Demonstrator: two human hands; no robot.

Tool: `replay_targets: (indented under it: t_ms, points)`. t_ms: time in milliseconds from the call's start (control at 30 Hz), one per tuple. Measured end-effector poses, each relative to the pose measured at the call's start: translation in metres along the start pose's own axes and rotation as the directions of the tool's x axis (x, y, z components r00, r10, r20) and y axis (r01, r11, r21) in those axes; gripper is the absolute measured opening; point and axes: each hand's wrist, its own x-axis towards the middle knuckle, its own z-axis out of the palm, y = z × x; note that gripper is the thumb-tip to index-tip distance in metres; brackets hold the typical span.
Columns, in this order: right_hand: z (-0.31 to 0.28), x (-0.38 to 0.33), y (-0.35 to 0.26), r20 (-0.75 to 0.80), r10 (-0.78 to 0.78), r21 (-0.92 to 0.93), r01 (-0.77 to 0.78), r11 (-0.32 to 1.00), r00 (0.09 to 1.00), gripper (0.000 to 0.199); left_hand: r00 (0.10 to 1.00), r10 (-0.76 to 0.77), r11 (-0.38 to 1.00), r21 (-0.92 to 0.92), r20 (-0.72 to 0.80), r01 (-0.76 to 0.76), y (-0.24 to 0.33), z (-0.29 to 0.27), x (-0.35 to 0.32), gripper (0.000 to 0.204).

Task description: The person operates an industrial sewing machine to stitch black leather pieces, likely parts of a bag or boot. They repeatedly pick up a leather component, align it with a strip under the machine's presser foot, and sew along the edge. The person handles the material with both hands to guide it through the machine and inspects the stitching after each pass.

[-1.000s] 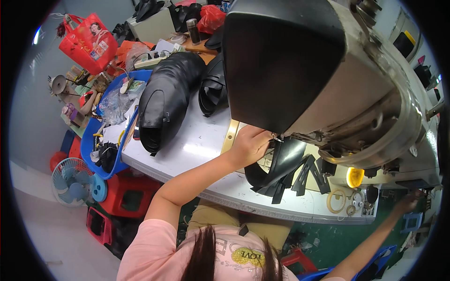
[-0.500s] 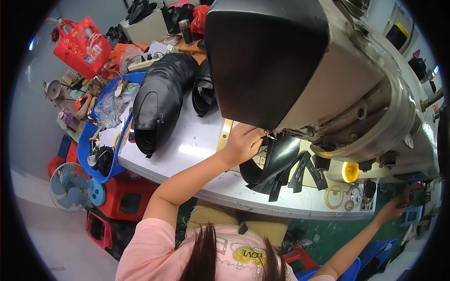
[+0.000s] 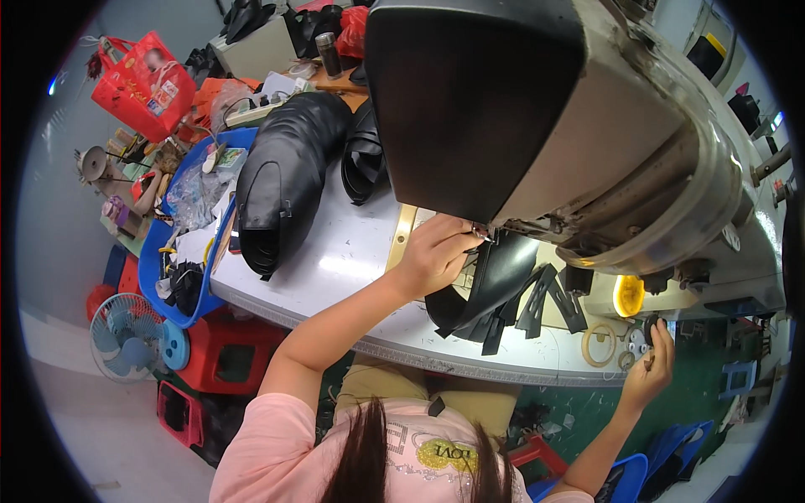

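So I've got my left hand (image 3: 436, 256) tucked in under the big black front of the sewing machine (image 3: 478, 101), fingers pinched narrow. There's a tiny shiny bit right at the fingertips, but from over here I can't tell if I'm holding it or just next to it. The curved black leather piece (image 3: 506, 272) sits just right of that hand, under the machine, with a few black strips (image 3: 534, 308) fanned out beside it.

My right hand (image 3: 650, 369) is up at the right end of the table (image 3: 335, 243), fingers half curled near a round black knob (image 3: 651, 325). Can't tell if there's an actual grip there. Yellow lamp (image 3: 629, 295) and a tan ring (image 3: 586, 345) are close by. Over left: a fat stack of black leather pieces (image 3: 289, 189), then a blue basket (image 3: 149, 268) full of odds and ends.
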Motion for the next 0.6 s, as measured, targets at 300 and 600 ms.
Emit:
replay_targets:
  t_ms: [300,600]
  points:
    - [-0.064,0.068,0.121,-0.463,0.14,-0.199,-0.257,0.946,0.875,0.029,0.999,0.038,0.999,0.01,0.019,-0.038,0.007,-0.005,0.004,0.023]
    - [-0.121,0.148,0.377,-0.47,0.398,-0.014,-0.457,0.889,0.788,0.044,1.0,-0.001,1.0,-0.009,0.018,0.002,0.008,-0.003,-0.001,0.023]
